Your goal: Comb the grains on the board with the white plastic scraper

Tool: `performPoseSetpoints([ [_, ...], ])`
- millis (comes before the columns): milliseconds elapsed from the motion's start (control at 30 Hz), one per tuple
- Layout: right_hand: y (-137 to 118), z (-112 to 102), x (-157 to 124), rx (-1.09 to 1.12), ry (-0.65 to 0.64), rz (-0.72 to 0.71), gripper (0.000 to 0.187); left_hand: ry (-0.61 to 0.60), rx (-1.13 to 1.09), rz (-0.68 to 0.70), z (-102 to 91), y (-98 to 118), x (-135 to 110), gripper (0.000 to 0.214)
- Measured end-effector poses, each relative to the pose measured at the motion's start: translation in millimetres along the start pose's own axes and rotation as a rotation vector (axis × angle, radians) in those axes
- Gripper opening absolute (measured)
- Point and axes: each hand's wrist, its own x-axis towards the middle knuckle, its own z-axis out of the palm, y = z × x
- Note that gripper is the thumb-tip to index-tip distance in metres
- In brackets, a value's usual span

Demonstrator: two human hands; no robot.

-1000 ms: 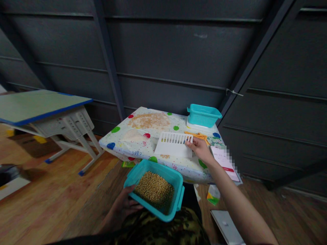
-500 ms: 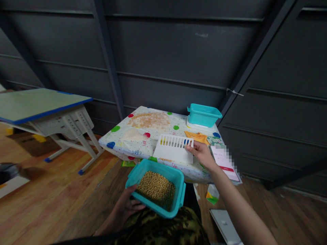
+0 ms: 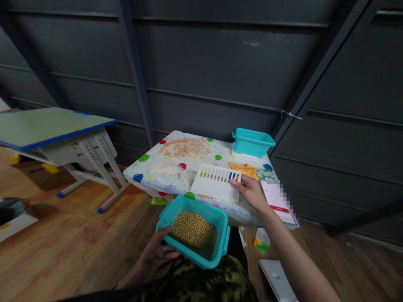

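Observation:
My left hand (image 3: 159,251) grips the left side of a teal plastic bin (image 3: 222,240), thumb over the rim and fingers beneath. Round tan beans, which look like soybeans (image 3: 193,230), lie in the bin. It is held at my lap, just before the table edge. My right hand (image 3: 250,191) pinches the right side of a white slotted plastic scoop (image 3: 214,188), which lies near the front of the table. The thumb is on top near the slots; the other fingers are partly hidden.
The table has a dotted cloth (image 3: 151,174) with a patch of tan grains (image 3: 185,149). Behind right stands a second teal bin (image 3: 252,142); a yellow-orange cloth (image 3: 244,169) and a tablet-like screen (image 3: 277,203) lie at the right. Another desk (image 3: 56,126) is at left.
The view has shifted slightly. Both hands keep the same hold on the bin and the white scoop, with no clear movement of either thing.

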Motion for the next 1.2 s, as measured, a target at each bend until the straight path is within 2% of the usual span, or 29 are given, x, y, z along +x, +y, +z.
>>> performPoseSetpoints([
  [133, -1, 0, 0, 0.003, -0.013, -0.008, 0.054, 0.012, 0.004, 0.001, 1.4, -2, 0, 0.087],
  [367, -2, 0, 2, -0.006, -0.030, -0.002, 0.057, 0.022, -0.025, -0.002, 1.3, -2, 3, 0.079],
  [600, 0, -1, -8, -0.039, -0.026, -0.008, 0.058, 0.013, 0.006, 0.022, -3.7, -6, 7, 0.071],
  [733, -1, -3, -7, -0.015, 0.065, -0.020, 0.057, -0.044, 0.002, -0.002, -6.9, -5, 9, 0.076],
  [833, -1, -4, -4, -0.019, 0.117, -0.020, 0.057, -0.034, 0.005, 0.027, -1.7, -4, 5, 0.072],
  [967, -1, 1, 0, -0.030, 0.006, -0.015, 0.057, 0.026, 0.030, 0.027, 6.2, 0, -1, 0.064],
  [1067, 2, 7, 7, -0.059, -0.046, -0.005, 0.056, -0.013, 0.024, -0.026, 5.0, 3, -3, 0.059],
  [1200, 8, 12, 29, -0.067, 0.002, -0.025, 0.055, -0.024, -0.019, 0.012, -1.5, 0, 1, 0.058],
])
